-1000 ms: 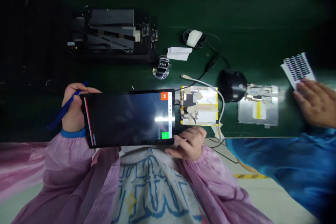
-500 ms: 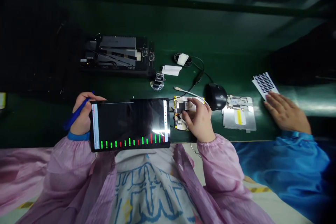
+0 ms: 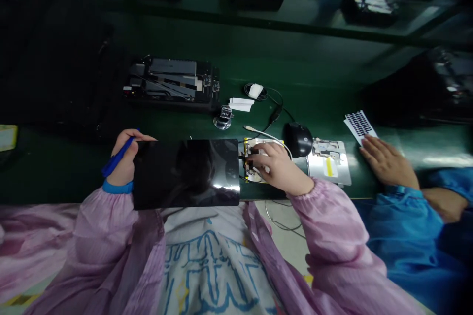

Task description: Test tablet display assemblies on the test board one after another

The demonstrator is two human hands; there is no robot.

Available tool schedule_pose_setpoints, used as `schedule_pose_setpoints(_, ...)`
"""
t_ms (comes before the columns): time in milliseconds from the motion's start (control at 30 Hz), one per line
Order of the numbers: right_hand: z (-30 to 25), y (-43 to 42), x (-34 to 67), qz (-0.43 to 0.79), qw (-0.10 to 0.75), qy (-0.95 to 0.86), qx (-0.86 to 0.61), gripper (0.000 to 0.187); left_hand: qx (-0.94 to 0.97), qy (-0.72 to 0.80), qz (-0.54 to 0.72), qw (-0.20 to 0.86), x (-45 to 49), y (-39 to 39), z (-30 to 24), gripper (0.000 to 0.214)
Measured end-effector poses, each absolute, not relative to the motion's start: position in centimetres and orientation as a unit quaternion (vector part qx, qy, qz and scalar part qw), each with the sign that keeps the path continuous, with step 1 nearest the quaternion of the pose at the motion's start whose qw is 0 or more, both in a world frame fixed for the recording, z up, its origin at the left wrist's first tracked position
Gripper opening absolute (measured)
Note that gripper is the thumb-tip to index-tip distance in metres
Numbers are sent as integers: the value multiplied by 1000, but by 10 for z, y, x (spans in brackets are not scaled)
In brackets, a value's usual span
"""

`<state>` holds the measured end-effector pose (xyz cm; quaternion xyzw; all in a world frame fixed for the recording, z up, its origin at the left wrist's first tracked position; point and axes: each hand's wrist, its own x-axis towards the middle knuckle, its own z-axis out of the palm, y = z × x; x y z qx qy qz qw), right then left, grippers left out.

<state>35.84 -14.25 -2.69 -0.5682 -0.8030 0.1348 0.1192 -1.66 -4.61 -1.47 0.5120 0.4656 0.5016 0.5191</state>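
Note:
My left hand (image 3: 126,157) grips the left edge of a black tablet (image 3: 186,173) and also holds a blue stylus (image 3: 117,157). The tablet's screen is dark and reflective. My right hand (image 3: 275,167) lies over a yellow-edged circuit board (image 3: 263,146), its fingertips at a dark connector by the tablet's right edge. The hand hides most of the board. A white cable (image 3: 268,134) runs along the board's upper edge.
A black mouse (image 3: 298,140) and a metal plate (image 3: 328,163) lie right of the board. A co-worker's hand (image 3: 388,167) rests by a sticker sheet (image 3: 360,127). A tally counter (image 3: 223,118) and a black tray of parts (image 3: 170,81) sit farther back.
The tablet's screen has gone from green and red bars to dark. My right hand has shifted left across the board, toward the tablet. The view has tilted up, showing more of the far bench.

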Motion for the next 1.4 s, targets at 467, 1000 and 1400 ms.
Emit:
schedule_pose_setpoints(467,-4,-91,352,220,-72,-829,-510,16,521,473,491,514,-20,-49,-15,48)
schedule_pose_setpoints(1000,-59,-162,309,121,307,-584,-742,15,517,479,487,517,-25,-48,-18,45)
schedule_pose_setpoints(1400,-52,-165,317,165,333,-562,-739,17,588,489,444,467,-32,-52,-9,41)
